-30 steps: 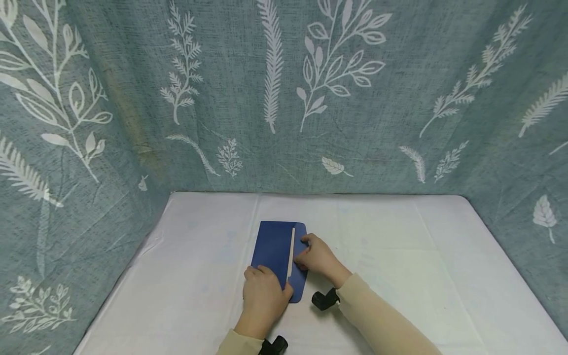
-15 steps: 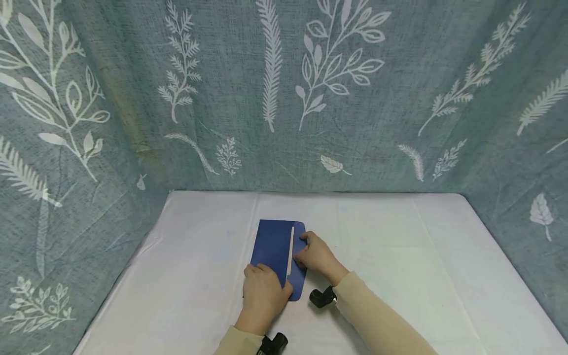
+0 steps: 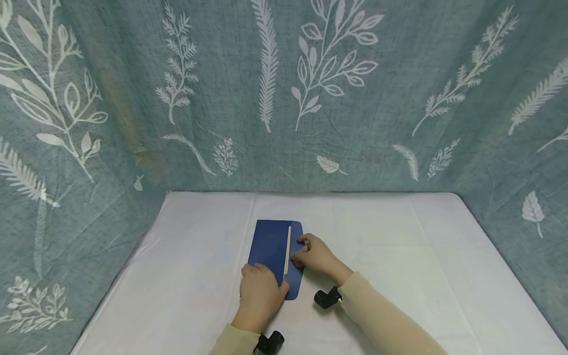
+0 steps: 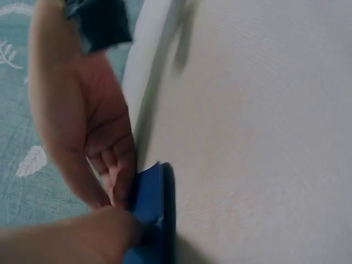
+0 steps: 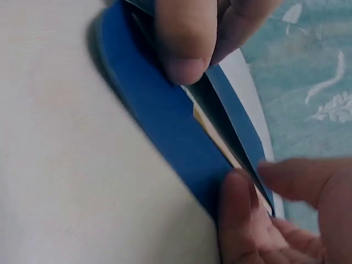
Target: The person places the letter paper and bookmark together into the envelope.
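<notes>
A blue envelope [image 3: 270, 244] lies lengthwise on the white-covered table, its round-cornered flap on the right. Between flap and body runs a narrow cream strip [image 3: 287, 250], visible in the right wrist view along a gap. My left hand [image 3: 259, 293] grips the near end, fingers over the left part and thumb close to the strip's lower end. At the right edge, my right hand [image 3: 316, 255] holds the flap, its thumb on top beside the strip. In the left wrist view the envelope [image 4: 151, 203] shows mostly edge-on, partly hidden by the left hand [image 4: 99, 121].
A white cloth [image 3: 377, 246] covers the table. Behind it and on both sides hangs a green-blue curtain [image 3: 248, 98] with white leaf prints. Each wrist carries a black camera mount, such as the right one [image 3: 327, 298].
The head view has shifted slightly. Both hands stay at the same places on the envelope, which keeps its position on the table.
</notes>
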A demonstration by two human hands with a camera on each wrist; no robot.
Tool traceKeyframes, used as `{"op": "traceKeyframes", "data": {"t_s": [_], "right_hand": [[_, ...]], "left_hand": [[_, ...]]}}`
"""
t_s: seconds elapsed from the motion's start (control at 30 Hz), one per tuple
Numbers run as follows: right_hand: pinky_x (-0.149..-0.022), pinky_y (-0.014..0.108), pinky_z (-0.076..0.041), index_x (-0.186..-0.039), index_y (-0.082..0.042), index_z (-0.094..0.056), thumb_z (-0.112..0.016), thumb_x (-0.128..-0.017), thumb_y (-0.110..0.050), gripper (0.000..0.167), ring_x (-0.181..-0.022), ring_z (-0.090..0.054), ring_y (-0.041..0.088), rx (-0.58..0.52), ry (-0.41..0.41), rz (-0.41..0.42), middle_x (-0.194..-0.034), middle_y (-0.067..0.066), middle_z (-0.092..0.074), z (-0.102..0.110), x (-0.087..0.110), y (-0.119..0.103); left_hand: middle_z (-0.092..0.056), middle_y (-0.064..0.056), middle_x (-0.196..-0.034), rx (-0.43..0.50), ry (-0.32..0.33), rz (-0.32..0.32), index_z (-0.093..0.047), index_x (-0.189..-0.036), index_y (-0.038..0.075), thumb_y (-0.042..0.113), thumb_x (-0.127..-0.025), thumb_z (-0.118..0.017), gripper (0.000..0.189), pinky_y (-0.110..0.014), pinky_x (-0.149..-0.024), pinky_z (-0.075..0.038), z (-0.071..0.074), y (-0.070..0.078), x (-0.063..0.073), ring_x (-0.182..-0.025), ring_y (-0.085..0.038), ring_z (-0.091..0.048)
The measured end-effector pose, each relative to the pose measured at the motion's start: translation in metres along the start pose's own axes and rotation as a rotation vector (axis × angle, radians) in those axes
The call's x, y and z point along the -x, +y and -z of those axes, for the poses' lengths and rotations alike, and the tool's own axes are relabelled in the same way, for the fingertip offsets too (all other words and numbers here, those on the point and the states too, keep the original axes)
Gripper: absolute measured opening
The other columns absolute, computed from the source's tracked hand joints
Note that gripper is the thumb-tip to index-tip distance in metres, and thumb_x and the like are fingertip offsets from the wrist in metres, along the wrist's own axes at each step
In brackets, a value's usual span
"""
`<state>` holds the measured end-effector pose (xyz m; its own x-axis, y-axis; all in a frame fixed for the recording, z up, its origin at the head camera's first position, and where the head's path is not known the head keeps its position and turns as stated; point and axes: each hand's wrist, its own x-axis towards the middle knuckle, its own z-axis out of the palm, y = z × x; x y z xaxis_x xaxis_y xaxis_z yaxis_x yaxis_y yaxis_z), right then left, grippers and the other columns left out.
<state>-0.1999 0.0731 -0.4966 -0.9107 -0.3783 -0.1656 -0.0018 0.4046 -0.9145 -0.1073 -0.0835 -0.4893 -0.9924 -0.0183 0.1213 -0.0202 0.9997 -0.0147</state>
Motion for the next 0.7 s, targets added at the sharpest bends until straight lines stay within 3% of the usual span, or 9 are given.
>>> {"op": "traceKeyframes", "data": {"t_s": [0.13, 0.2, 0.37, 0.57, 0.7], "right_hand": [[-0.068, 0.031, -0.052, -0.133, -0.002, -0.050, -0.062, -0.095, -0.022, 0.045, -0.082, -0.066, 0.015, 0.121, 0.006, 0.080, -0.093, 0.001, -0.066, 0.007, 0.014, 0.003], [-0.070, 0.034, -0.052, -0.137, -0.004, -0.048, -0.060, -0.096, -0.024, 0.047, -0.089, -0.064, 0.017, 0.220, 0.049, 0.135, -0.102, 0.003, -0.064, 0.011, 0.023, 0.004], [-0.091, 0.042, -0.048, -0.149, -0.009, -0.032, -0.061, -0.096, -0.032, 0.065, -0.116, -0.056, 0.026, 0.477, 0.199, 0.197, -0.131, 0.011, -0.055, 0.022, 0.042, 0.004], [-0.105, 0.050, -0.034, -0.151, -0.007, -0.030, -0.062, -0.093, -0.040, 0.074, -0.133, -0.040, 0.035, 0.750, 0.361, 0.307, -0.146, 0.018, -0.041, 0.036, 0.057, 0.005], [-0.109, 0.055, -0.024, -0.152, -0.008, -0.028, -0.058, -0.093, -0.049, 0.078, -0.138, -0.029, 0.040, 0.878, 0.393, 0.308, -0.152, 0.020, -0.032, 0.040, 0.061, 0.007]], "left_hand": [[-0.056, -0.041, -0.110, 0.047, -0.066, 0.020, -0.055, -0.115, -0.024, 0.067, -0.080, -0.061, 0.097, -0.040, -0.060, -0.054, 0.004, -0.004, 0.000, -0.101, -0.045, -0.056], [-0.056, -0.041, -0.111, 0.078, -0.084, 0.018, -0.056, -0.114, -0.023, 0.068, -0.081, -0.060, 0.098, -0.043, -0.059, -0.054, 0.007, -0.007, 0.000, -0.101, -0.045, -0.057], [-0.059, -0.032, -0.105, 0.182, -0.108, 0.009, -0.057, -0.113, -0.020, 0.064, -0.084, -0.059, 0.089, -0.049, -0.066, -0.053, 0.015, -0.016, 0.000, -0.095, -0.042, -0.057], [-0.054, -0.031, -0.124, 0.233, -0.033, -0.055, -0.056, -0.123, -0.013, 0.057, -0.090, -0.056, 0.078, -0.052, -0.083, -0.049, 0.016, -0.022, 0.000, -0.112, -0.045, -0.050], [-0.044, -0.033, -0.137, 0.248, 0.014, -0.082, -0.050, -0.134, -0.008, 0.058, -0.090, -0.056, 0.080, -0.055, -0.101, -0.036, 0.013, -0.026, -0.001, -0.128, -0.051, -0.038]]}}
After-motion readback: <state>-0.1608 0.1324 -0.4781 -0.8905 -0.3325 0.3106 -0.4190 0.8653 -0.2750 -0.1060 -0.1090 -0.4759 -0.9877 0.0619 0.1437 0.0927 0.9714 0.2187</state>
